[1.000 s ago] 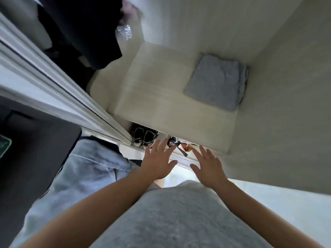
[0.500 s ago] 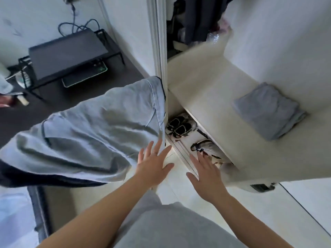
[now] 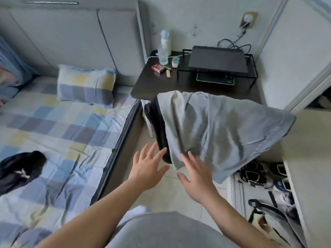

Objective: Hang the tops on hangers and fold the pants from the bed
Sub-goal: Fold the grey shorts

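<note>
Two grips out in front above the pale tiled floor (image 3: pixel 168 191), both wide, fingers splayed, nothing held. Left grip (image 3: pixel 148 169) just right of the bed's dark side rail, thin ring on one finger, fingertips close to a dark cloth (image 3: pixel 157 126) hanging under a grey one. Right grip (image 3: pixel 197 174) beside the left and apart from it, fingertips overlapping the lower edge of the grey garment (image 3: pixel 215 129); touching or not, cannot tell. Grey garment draped over a support hidden beneath it, between the bed and the open wardrobe.

On the bed (image 3: pixel 62 133), over a checked blue-and-yellow sheet, a crumpled black garment (image 3: pixel 19 169) with a white mark, near the left edge of view and well apart from both grips. Checked pillow (image 3: pixel 86 85) against the grey padded headboard (image 3: pixel 71 36).

Beyond the grey garment, a dark surface (image 3: pixel 154 86) with bottles (image 3: pixel 164 49), a red box (image 3: pixel 157 68) and a black wire rack (image 3: pixel 253 68) carrying a flat black device (image 3: pixel 216 59). Lower right, shoes (image 3: pixel 254 173) and a bag (image 3: pixel 274 219) at the wardrobe's bottom.
</note>
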